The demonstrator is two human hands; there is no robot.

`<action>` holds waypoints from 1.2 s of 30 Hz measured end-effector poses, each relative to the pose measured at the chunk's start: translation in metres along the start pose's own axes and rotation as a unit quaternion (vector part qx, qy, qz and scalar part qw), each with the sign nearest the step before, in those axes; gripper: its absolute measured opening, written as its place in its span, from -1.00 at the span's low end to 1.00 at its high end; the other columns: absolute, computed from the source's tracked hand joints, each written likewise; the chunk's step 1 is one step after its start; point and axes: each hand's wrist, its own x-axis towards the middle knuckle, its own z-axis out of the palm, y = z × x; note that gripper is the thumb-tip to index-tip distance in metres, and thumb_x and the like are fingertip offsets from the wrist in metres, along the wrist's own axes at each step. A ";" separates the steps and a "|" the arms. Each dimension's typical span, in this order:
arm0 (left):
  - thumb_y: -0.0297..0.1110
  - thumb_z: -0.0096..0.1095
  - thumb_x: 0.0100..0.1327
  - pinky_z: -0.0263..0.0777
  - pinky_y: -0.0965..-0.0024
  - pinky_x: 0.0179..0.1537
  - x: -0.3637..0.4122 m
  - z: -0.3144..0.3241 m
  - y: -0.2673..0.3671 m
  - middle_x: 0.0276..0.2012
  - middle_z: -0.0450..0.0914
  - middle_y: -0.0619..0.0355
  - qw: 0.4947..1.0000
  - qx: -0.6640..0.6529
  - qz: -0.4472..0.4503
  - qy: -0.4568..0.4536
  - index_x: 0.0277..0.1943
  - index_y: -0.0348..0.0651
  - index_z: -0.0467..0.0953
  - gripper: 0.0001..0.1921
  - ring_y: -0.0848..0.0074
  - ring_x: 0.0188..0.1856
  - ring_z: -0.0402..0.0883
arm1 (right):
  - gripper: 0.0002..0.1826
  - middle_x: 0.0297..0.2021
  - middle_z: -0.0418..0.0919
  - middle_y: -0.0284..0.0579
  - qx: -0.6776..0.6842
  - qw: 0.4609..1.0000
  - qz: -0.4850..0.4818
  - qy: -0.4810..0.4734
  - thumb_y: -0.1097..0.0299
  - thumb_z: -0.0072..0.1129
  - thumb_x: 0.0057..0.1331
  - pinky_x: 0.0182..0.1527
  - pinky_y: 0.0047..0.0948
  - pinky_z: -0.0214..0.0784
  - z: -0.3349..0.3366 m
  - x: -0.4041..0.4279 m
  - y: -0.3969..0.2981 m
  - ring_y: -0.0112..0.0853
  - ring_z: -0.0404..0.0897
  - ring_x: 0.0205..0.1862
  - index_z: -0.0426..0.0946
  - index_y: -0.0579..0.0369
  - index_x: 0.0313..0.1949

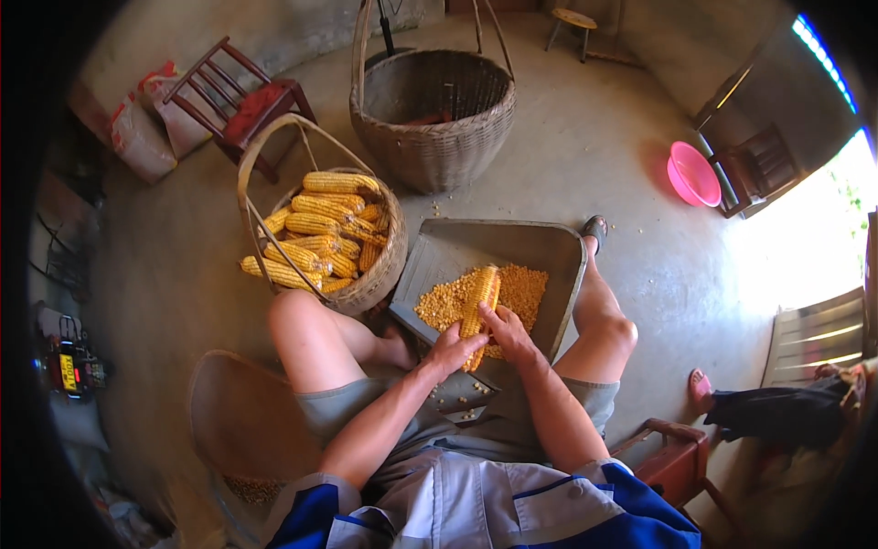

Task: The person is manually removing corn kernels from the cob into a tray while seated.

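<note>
An ear of dried corn (481,296) is between my two hands, with a reddish strip along its right side where kernels seem to be gone. My left hand (455,351) grips its lower part, and my right hand (506,329) presses the thumb against its side. Below it, a grey metal scoop-shaped pan (473,241) lies between my legs. Loose yellow corn kernels (525,288) are heaped inside that pan. Left of the pan, a handled wicker basket (384,274) is piled with whole corn ears (312,224).
A large wicker basket (439,154) stands ahead, beside a red wooden chair (257,110) and filled sacks (147,130). At right are a pink basin (693,173) and another person's leg (768,415). A brown container (247,412) is behind my left knee; a stool (575,18) stands far back.
</note>
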 end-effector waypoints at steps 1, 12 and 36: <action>-0.22 0.29 0.26 0.48 0.40 -0.16 -0.011 0.000 0.010 -0.13 0.60 0.14 0.997 0.068 0.028 -0.017 0.15 -0.31 0.43 -0.52 0.54 -0.18 0.57 | -0.40 -0.41 0.53 -0.20 0.006 1.000 -0.008 -0.001 -0.19 0.10 0.34 -0.35 -0.44 0.37 0.004 -0.004 -0.008 -0.49 0.49 -0.39 0.50 0.24 -0.19; -0.26 0.34 0.25 0.51 0.46 -0.40 -0.099 -0.011 0.050 -0.17 0.52 0.12 0.961 0.259 0.094 -0.020 0.35 -0.29 0.08 -0.27 0.59 -0.40 0.55 | -0.39 -0.47 0.57 -0.12 0.062 0.995 -0.081 0.008 -0.15 0.21 0.27 -0.52 -0.45 0.37 0.040 -0.065 -0.058 -0.46 0.53 -0.53 0.50 0.30 -0.15; -0.25 0.35 0.23 0.41 0.56 -0.51 -0.075 -0.008 0.008 -0.32 0.52 0.22 0.969 0.146 0.187 -0.065 0.29 -0.24 0.16 -0.33 0.66 -0.51 0.48 | -0.44 -0.50 0.51 -0.23 0.131 0.987 -0.074 -0.060 -0.14 0.12 0.33 -0.55 -0.53 0.24 0.030 -0.055 -0.018 -0.53 0.44 -0.56 0.45 0.22 -0.13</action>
